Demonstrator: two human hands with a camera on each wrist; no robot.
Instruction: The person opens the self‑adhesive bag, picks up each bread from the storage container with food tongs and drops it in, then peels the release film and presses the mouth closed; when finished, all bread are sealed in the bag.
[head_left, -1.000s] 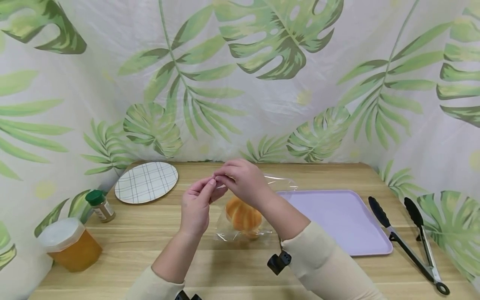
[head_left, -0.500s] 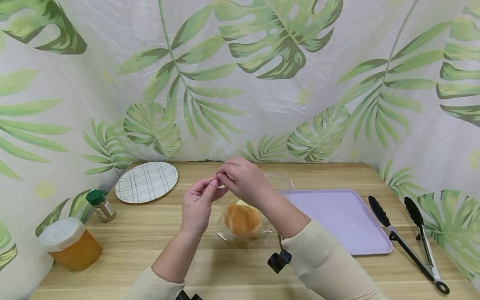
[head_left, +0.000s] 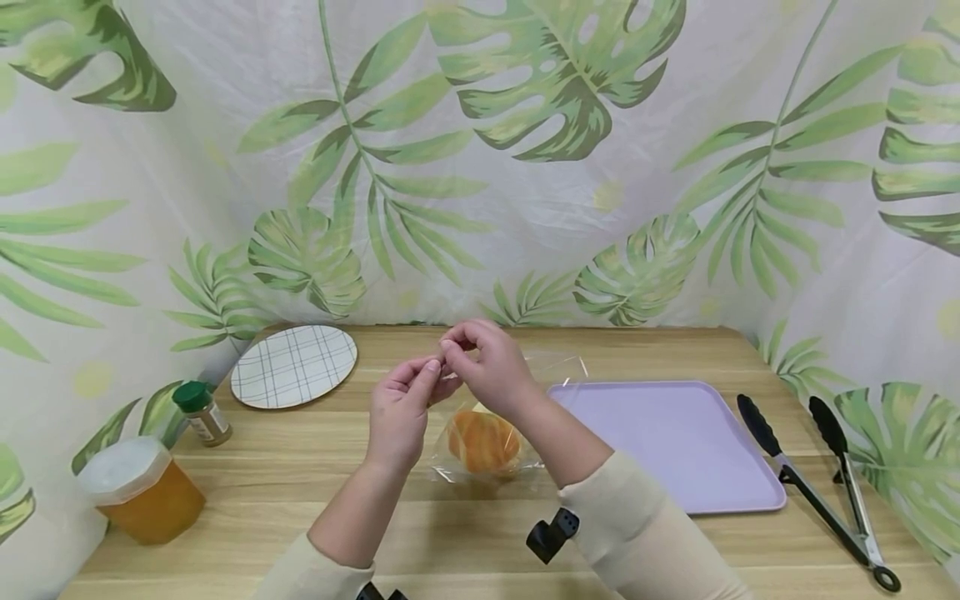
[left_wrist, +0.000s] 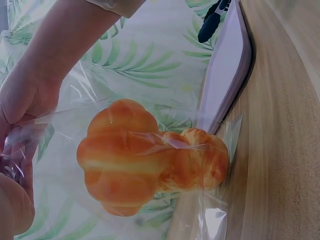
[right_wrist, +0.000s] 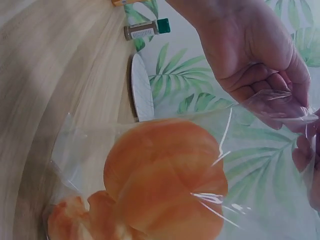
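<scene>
Sitting in clear bag (left_wrist: pixel 215 222): lobed bun (head_left: pixel 483 442) above a smaller knobbly bun (left_wrist: pixel 200 160), mid worktop (head_left: pixel 450 550), just left of lilac tray (head_left: pixel 675 450); can't tell if the bag's foot touches down.
Bag mouth: gathered up between left hand (head_left: pixel 401 408) and right hand (head_left: pixel 495 367).
Hands: together at the fingertips, each pinching thin film; exact grip partly hidden.
Slip risk: slick film, fingertips only; if one pinch goes, mouth could spread, lobed bun could topple.
Tear risk: opposite pulls could split the film.
Tray: in the head view, loose film overlaps its far-left corner; could snag if dragged right.
Far left: checked plate (head_left: pixel 294 367), well apart.
Left: green-capped bottle (head_left: pixel 202 414); amber tub (head_left: pixel 142 492) nearer; unlikely to get knocked.
Right: tongs (head_left: pixel 759 425) splayed, beyond tray, likely no hazard.
</scene>
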